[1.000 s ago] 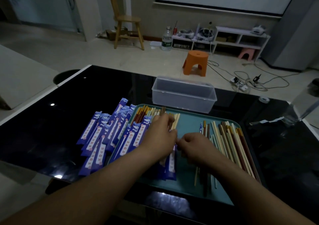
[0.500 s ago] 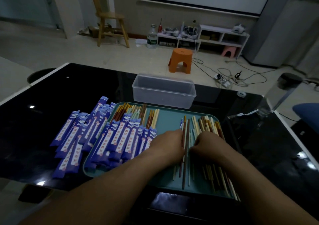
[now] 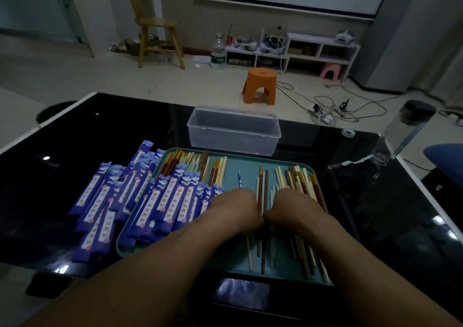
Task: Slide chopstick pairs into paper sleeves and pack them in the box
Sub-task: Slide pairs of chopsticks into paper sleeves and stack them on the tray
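A teal tray [image 3: 240,166] lies on the black table. Loose chopsticks [image 3: 298,178] are spread over its right half, and another bunch [image 3: 198,163] lies at its back left. Blue paper sleeves [image 3: 172,198] are piled over the tray's left side and spill onto the table [image 3: 100,193]. My left hand [image 3: 235,208] and my right hand [image 3: 290,206] rest knuckles-up side by side on the tray's middle, fingers curled down over a few chopsticks [image 3: 261,188] that stick out between them. Whether either hand grips them is hidden. A clear plastic box [image 3: 233,131] stands empty behind the tray.
The black glass table [image 3: 75,131] ends in a white rim at the left and right. Clear plastic wrap [image 3: 360,161] and a tall clear bottle [image 3: 406,128] sit at the right. An orange stool [image 3: 260,86] and cables lie on the floor beyond.
Both hands have moved from the sleeve pile at the tray's left to the loose chopsticks in the middle, and have drawn closer together. The camera view has shifted right.
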`<act>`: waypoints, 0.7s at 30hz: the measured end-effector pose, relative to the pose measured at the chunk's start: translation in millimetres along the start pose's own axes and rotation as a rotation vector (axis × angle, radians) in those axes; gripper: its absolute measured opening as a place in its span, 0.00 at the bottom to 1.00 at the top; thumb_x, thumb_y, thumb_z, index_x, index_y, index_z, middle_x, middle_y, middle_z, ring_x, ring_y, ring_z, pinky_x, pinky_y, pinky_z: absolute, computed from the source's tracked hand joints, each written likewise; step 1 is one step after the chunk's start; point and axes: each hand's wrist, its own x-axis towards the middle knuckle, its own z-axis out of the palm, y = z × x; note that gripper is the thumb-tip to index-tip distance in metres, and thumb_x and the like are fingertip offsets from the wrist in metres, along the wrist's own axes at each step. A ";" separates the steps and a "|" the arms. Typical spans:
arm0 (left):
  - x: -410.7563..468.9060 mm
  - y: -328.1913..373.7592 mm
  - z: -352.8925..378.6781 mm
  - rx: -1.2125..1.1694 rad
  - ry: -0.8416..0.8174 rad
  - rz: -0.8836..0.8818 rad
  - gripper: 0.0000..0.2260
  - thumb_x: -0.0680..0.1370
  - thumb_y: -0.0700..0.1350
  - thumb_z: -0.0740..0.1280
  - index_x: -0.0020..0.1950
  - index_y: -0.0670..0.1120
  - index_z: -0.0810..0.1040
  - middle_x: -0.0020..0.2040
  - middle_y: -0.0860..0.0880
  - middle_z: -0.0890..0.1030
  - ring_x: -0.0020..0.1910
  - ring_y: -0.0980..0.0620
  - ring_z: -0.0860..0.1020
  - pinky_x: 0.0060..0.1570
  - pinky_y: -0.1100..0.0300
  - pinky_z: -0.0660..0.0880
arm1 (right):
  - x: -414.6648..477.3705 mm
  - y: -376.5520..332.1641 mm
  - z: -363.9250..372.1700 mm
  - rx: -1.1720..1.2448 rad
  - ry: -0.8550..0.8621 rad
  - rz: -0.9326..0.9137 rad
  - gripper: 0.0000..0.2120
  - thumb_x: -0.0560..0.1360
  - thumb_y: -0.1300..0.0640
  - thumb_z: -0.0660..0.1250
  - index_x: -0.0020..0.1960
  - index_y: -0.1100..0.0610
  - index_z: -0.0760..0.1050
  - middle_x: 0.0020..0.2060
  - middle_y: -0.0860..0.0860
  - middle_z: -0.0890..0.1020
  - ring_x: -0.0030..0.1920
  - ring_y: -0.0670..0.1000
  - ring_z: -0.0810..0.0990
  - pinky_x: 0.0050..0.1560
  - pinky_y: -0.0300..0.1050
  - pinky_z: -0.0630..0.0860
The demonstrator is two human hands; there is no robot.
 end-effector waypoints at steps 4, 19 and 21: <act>-2.3 4.4 -0.3 0.037 -0.025 -0.015 0.14 0.78 0.53 0.71 0.40 0.50 0.69 0.39 0.50 0.72 0.45 0.46 0.76 0.49 0.52 0.75 | 1.1 -2.8 1.0 0.028 -0.003 0.037 0.10 0.74 0.50 0.71 0.39 0.54 0.76 0.38 0.50 0.79 0.40 0.52 0.81 0.40 0.42 0.77; -1.6 -8.0 -8.9 -0.088 0.033 -0.032 0.17 0.76 0.58 0.72 0.38 0.49 0.72 0.37 0.50 0.76 0.37 0.50 0.76 0.40 0.55 0.72 | -1.2 3.9 -12.4 0.180 0.022 0.040 0.15 0.76 0.50 0.72 0.36 0.57 0.75 0.31 0.52 0.77 0.31 0.51 0.76 0.32 0.41 0.72; -1.0 -12.0 -18.6 -0.198 0.071 -0.023 0.17 0.75 0.57 0.73 0.34 0.48 0.74 0.31 0.50 0.75 0.31 0.51 0.74 0.35 0.58 0.71 | -6.3 11.2 -22.9 0.385 0.028 0.050 0.15 0.77 0.52 0.70 0.37 0.60 0.78 0.30 0.55 0.81 0.29 0.51 0.78 0.32 0.42 0.74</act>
